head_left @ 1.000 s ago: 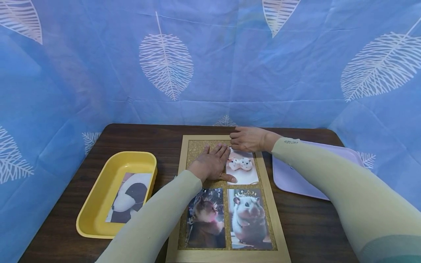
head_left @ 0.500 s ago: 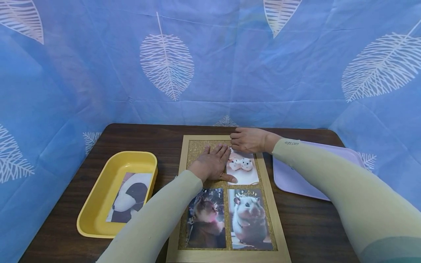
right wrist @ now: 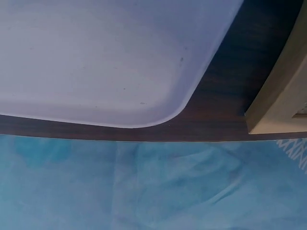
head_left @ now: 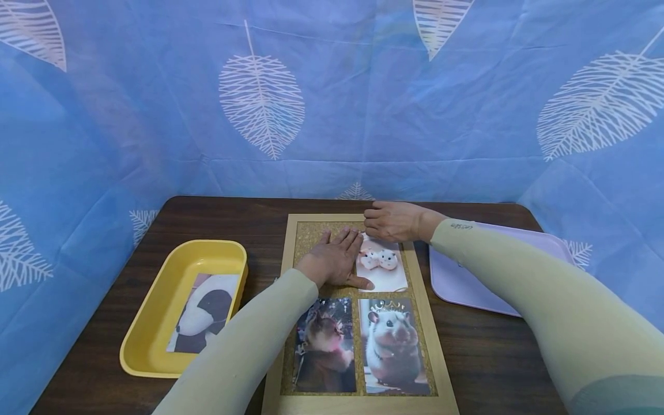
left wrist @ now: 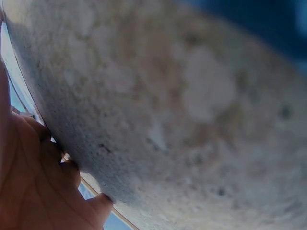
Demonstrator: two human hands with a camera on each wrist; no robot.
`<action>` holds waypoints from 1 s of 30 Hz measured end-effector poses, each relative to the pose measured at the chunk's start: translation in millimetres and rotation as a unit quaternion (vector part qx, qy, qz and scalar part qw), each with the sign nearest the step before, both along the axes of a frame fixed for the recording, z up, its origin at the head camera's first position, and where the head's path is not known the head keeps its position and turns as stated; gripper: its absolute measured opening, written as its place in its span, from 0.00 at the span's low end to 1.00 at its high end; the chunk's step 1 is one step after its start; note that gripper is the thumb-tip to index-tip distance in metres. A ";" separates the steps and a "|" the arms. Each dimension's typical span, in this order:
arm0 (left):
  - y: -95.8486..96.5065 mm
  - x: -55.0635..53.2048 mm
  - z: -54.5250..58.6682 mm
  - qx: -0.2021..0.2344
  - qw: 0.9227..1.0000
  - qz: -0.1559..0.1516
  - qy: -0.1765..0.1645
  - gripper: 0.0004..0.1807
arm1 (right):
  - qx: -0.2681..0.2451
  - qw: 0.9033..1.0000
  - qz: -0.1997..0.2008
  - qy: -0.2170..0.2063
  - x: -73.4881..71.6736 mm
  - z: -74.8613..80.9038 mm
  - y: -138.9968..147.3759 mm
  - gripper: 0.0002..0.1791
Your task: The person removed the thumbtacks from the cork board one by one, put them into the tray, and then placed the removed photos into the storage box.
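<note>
My left hand [head_left: 334, 260] lies flat on the cork board [head_left: 311, 230], its fingers spread. The thumb and fingertips rest over the left edge of a photo of two white hamsters [head_left: 381, 262]. The left palm [left wrist: 38, 187] shows at the edge of the left wrist view, beside the blurred cork. At that photo's top edge my right hand [head_left: 395, 221] bends its fingers down against the board; whatever is under the fingertips is hidden, so I cannot tell what they hold. Below are a dark photo with a pink glow [head_left: 325, 346] and a crowned hamster photo [head_left: 394, 349].
A yellow tray [head_left: 150, 323] with a black-and-white photo [head_left: 204, 314] in it stands on the left of the dark wooden table [head_left: 498, 357]. A lilac tray [head_left: 456, 288] lies to the right, partly under the right sleeve. Behind hangs a blue leaf-patterned cloth [head_left: 332, 115].
</note>
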State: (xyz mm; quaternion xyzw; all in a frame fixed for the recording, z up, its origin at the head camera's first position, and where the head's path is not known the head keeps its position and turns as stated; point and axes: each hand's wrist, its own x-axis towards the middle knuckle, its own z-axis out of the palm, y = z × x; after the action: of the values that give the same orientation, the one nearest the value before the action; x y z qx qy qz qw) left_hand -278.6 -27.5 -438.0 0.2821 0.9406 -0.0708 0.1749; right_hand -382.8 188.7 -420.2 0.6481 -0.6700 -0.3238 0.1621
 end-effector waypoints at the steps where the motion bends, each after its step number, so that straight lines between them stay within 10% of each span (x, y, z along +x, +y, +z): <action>1: -0.2 0.2 0.1 0.000 1.000 0.001 0.000 0.65 | 0.001 1.000 0.001 0.000 0.2 0.2 0.1 0.10; 30: -0.5 3.7 0.4 -0.007 1.000 -0.002 0.011 0.66 | -0.020 1.000 0.002 -0.009 -2.9 -4.6 -1.1 0.10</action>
State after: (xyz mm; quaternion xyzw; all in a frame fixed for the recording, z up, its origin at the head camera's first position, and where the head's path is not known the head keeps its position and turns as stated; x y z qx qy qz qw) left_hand -274.9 -28.0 -437.6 0.2823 0.9413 -0.0807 0.1664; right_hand -385.7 187.6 -424.9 0.6488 -0.6767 -0.3040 0.1692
